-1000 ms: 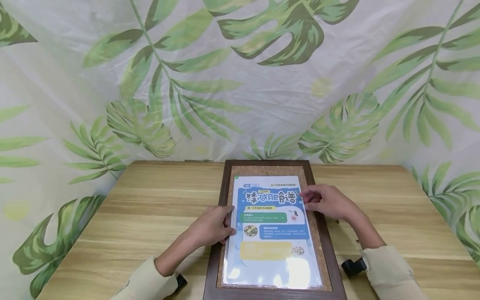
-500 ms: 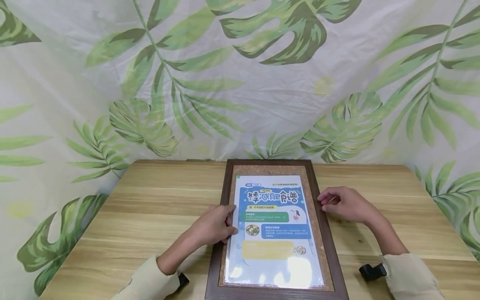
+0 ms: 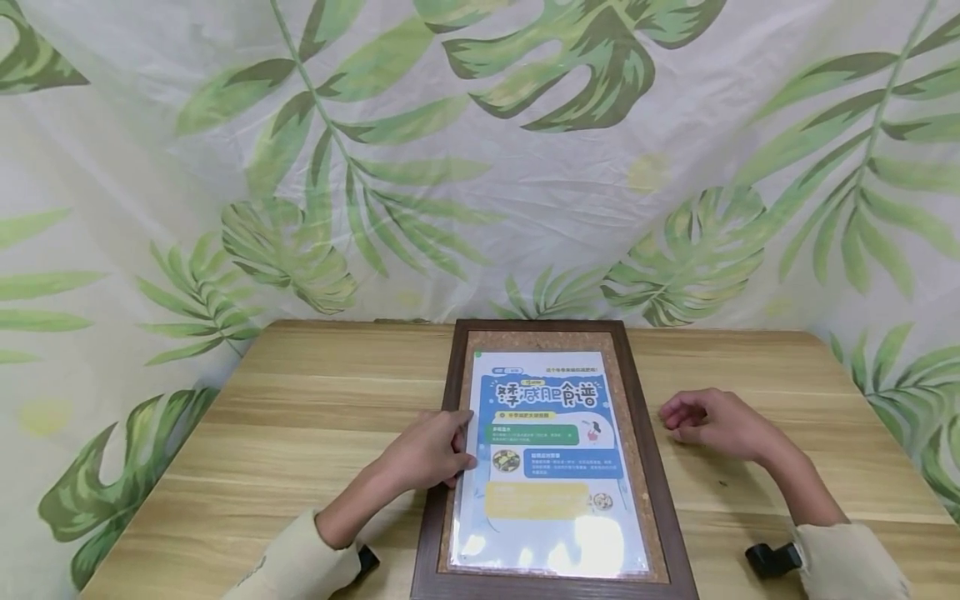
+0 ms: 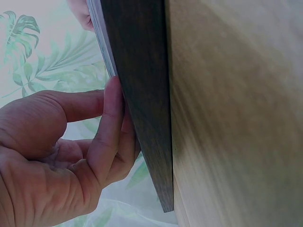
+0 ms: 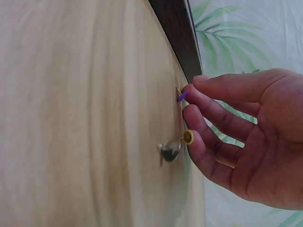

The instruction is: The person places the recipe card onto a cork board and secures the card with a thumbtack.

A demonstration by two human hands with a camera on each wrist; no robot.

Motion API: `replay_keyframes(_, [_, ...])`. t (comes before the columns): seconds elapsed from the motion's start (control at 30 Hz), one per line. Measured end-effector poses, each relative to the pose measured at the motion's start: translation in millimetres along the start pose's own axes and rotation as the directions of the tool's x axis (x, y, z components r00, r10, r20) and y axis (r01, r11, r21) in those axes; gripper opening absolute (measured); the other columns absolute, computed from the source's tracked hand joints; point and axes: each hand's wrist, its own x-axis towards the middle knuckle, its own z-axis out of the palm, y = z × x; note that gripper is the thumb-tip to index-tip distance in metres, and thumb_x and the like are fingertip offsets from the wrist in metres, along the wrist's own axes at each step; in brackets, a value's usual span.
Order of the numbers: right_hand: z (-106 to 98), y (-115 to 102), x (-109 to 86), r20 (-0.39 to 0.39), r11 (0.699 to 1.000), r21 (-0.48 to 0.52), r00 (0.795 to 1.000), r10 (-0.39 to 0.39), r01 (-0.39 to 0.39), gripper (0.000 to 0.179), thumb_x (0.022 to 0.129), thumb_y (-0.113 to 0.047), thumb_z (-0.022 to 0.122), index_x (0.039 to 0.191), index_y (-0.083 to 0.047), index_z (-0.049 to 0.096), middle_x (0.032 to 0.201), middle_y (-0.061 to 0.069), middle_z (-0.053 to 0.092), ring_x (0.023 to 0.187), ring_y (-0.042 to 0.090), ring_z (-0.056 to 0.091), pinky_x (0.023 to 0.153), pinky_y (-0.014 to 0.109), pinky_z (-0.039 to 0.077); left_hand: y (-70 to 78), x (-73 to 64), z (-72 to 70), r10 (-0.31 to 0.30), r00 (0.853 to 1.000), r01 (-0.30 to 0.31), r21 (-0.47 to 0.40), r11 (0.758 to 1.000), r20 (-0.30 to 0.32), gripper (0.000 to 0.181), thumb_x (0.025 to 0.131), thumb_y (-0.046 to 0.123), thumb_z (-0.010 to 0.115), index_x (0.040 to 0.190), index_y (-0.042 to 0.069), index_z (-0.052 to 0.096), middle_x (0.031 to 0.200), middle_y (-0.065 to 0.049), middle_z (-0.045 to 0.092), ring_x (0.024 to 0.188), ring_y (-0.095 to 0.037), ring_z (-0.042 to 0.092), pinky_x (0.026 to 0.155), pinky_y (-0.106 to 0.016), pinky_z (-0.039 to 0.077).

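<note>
A printed poster sheet [image 3: 540, 533] in a clear glossy cover lies on a cork board [image 3: 540, 340] with a dark wooden frame [image 3: 667, 500]. A green pin [image 3: 477, 354] marks the sheet's top left corner. My left hand [image 3: 427, 450] rests at the left edge, thumb and index fingertip on the sheet's border, other fingers against the frame [image 4: 147, 94]. My right hand [image 3: 712, 425] hovers over the table right of the frame, fingers loosely bent. In the right wrist view, a purple pushpin [image 5: 182, 96] and a gold-coloured pushpin [image 5: 188, 137] sit right at its fingertips.
A shiny metallic piece [image 5: 170, 150] lies beside the gold pushpin on the wood-grain table [image 3: 337, 375]. One small dark speck [image 3: 722, 482] shows right of the frame. Behind the table hangs a leaf-patterned cloth [image 3: 450, 167]. Black wrist devices [image 3: 772, 560] stick out from the sleeves.
My right hand has left the sheet's upper right edge and moved right, past the frame, to over the table. The left hand has stayed at the left edge.
</note>
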Motion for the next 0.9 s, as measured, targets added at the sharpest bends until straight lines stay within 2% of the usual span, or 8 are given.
replay_keyframes(0.3, [-0.2, 5.8, -8.3, 0.033, 0.998, 0.034, 0.998, -0.058, 0.057, 0.021, 0.091, -0.002, 0.078, 0.112, -0.003, 0.076, 0.101, 0.001, 0.076, 0.090, 0.006, 0.067, 0.078, 0.024, 0.058, 1.0, -0.4, 0.9, 0.019, 1.000, -0.019, -0.002, 1.000, -0.006, 0.071, 0.093, 0.001, 0.081, 0.152, -0.016, 0.047, 0.070, -0.003, 0.063, 0.051, -0.012, 0.063, 0.046, -0.022, 0.040])
replay_keyframes(0.53, [0.0, 8.9, -10.7, 0.056, 0.993, 0.033, 0.992, -0.116, 0.114, 0.021, 0.089, 0.006, 0.076, 0.109, -0.003, 0.076, 0.099, 0.001, 0.075, 0.087, 0.005, 0.067, 0.076, 0.025, 0.058, -0.1, -0.8, 0.6, -0.003, 1.000, 0.003, 0.006, 1.000, -0.008, 0.071, 0.093, 0.002, 0.082, 0.153, -0.015, 0.048, 0.070, -0.003, 0.063, 0.051, -0.012, 0.063, 0.046, -0.022, 0.040])
replay_keyframes(0.7, [0.5, 7.4, -12.8, 0.071, 0.994, 0.034, 0.991, -0.110, 0.108, 0.021, 0.088, 0.007, 0.077, 0.105, -0.006, 0.078, 0.095, -0.003, 0.075, 0.083, 0.007, 0.067, 0.073, 0.024, 0.057, -0.4, -1.0, 1.2, -0.001, 1.000, 0.001, 0.001, 1.000, -0.009, 0.071, 0.092, 0.001, 0.082, 0.153, -0.015, 0.048, 0.071, -0.003, 0.062, 0.052, -0.012, 0.063, 0.045, -0.021, 0.039])
replay_keyframes(0.9, [2.6, 3.7, -14.4, 0.053, 0.996, -0.013, 0.995, -0.086, 0.087, 0.015, 0.088, 0.001, 0.081, 0.100, -0.009, 0.080, 0.093, -0.005, 0.075, 0.081, 0.000, 0.064, 0.072, 0.023, 0.057, 0.6, -0.2, 1.5, -0.004, 1.000, 0.004, 0.007, 1.000, -0.010, 0.072, 0.093, 0.002, 0.082, 0.153, -0.014, 0.047, 0.070, -0.003, 0.063, 0.051, -0.011, 0.062, 0.046, -0.022, 0.039])
